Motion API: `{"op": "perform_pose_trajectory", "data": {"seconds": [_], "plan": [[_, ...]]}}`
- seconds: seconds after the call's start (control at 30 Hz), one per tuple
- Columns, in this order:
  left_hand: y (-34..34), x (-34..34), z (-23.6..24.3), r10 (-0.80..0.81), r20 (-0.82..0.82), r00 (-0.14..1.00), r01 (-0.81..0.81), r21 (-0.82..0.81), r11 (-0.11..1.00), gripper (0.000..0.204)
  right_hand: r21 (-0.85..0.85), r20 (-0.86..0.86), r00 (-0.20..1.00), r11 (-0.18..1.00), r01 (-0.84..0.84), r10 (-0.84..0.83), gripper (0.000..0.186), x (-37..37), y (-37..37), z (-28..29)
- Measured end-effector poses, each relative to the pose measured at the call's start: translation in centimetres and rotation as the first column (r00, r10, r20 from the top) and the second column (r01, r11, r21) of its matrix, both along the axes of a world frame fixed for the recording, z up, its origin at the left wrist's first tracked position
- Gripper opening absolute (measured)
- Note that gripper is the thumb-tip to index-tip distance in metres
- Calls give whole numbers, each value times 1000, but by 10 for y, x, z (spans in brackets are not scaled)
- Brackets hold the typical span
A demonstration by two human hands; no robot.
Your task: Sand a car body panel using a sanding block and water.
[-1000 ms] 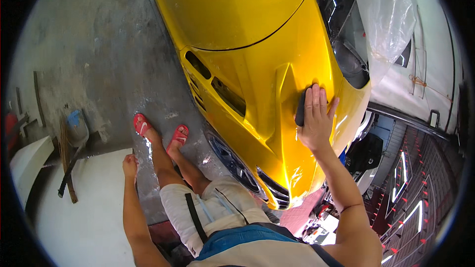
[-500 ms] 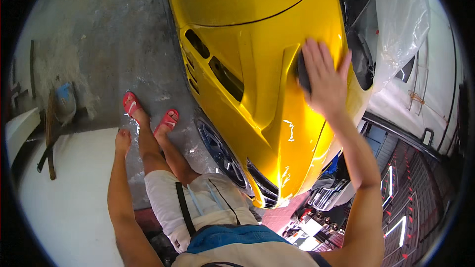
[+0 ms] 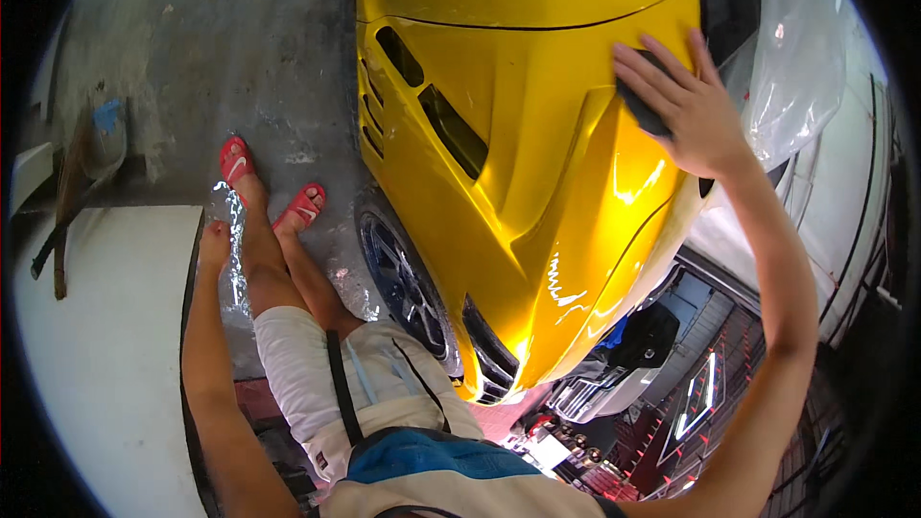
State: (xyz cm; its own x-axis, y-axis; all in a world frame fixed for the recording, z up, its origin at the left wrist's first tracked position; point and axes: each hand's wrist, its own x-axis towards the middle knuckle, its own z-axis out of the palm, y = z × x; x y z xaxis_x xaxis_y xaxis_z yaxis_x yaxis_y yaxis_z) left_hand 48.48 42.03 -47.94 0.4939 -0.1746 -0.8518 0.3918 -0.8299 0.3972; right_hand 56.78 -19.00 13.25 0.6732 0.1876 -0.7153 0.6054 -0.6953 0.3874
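Observation:
A glossy yellow car (image 3: pixel 523 125) takes up the middle of the head view. Stretched over its body panel near the dark glass, my right hand (image 3: pixel 696 115) presses a dark grey pad (image 3: pixel 641 107) flat to the paint. The fingers lie spread across the pad, and its edge shows beside them. My left hand (image 3: pixel 215 245) hangs low on the left, away from the car, beside my leg and a white panel. Its fingers are curled in, and nothing shows in them.
A spoked wheel (image 3: pixel 403 278) sits close to my legs. On the left lies a large white panel (image 3: pixel 106 345), with a wooden-handled tool (image 3: pixel 72 192) beyond it. Clear plastic sheeting (image 3: pixel 796 67) hangs at the right. The grey floor (image 3: pixel 240 48) looks wet in places.
My right hand has slid with the pad farther over the panel, toward the dark glass. My view has shifted, so the car sits differently in it. My left hand stays low and curled.

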Motion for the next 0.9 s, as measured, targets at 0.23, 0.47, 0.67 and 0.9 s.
{"op": "perform_pose_trajectory", "data": {"seconds": [0.23,0.47,0.67,0.9], "plan": [[-12,1,6,151,-72,986,-149,39,988,38,84,-122,990,995,-61,71,79,32,7,-18],[53,20,-4,-81,256,963,73,40,997,39,117,-151,987,992,-43,60,89,38,-2,-14],[9,34,28,-12,149,989,2,67,998,38,85,-197,980,996,-17,33,83,45,-17,21],[6,24,20,-170,30,985,169,36,985,40,144,-102,987,980,135,-121,82,38,-1,-7]]}}
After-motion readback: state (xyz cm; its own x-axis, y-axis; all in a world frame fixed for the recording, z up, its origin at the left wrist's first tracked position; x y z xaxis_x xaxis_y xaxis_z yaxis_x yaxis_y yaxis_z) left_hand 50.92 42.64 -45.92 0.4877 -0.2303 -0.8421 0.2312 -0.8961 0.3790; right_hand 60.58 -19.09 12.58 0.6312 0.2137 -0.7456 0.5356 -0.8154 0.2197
